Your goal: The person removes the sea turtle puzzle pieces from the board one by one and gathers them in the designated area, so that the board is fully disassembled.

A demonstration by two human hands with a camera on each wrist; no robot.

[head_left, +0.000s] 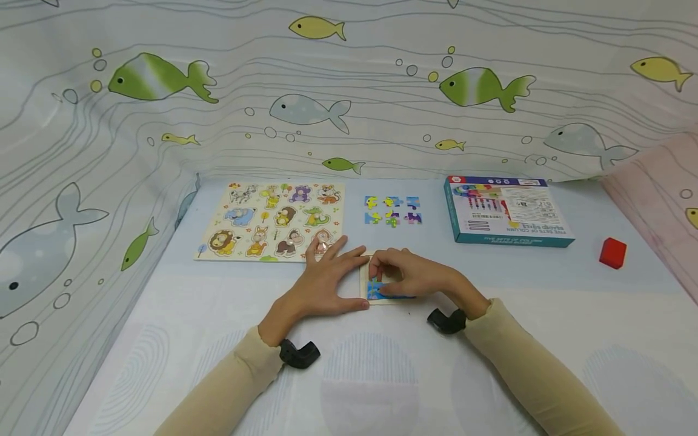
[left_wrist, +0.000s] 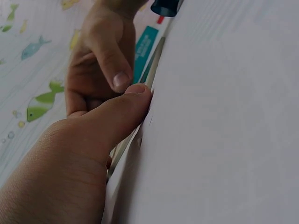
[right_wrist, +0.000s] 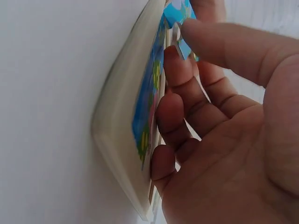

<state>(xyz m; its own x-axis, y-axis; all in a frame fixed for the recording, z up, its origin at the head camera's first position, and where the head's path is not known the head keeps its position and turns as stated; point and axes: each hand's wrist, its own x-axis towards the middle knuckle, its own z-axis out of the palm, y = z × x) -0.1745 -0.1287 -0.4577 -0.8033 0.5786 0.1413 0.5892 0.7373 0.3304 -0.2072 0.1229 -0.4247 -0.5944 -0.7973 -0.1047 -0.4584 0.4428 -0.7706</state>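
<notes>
A small wooden puzzle tray (head_left: 363,278) lies in front of me, its lower part filled with blue picture pieces (right_wrist: 145,112). My right hand (head_left: 418,272) is over it. In the right wrist view, that hand pinches a light-blue jigsaw piece (right_wrist: 186,48) between thumb and fingers, and the other fingertips are against the tray. My left hand (head_left: 327,284) is spread at the tray's left side. Its thumb (left_wrist: 133,100) touches the tray's near edge, and a fingertip reaches the upper left corner. The right hand covers much of the tray.
Several loose jigsaw pieces (head_left: 392,211) lie beyond the tray. An animal puzzle board (head_left: 253,233) is at the back left, close to my left fingers. At the back right are a teal-edged box (head_left: 507,212) and a red block (head_left: 613,252). A fish-patterned curtain (head_left: 382,139) rises behind.
</notes>
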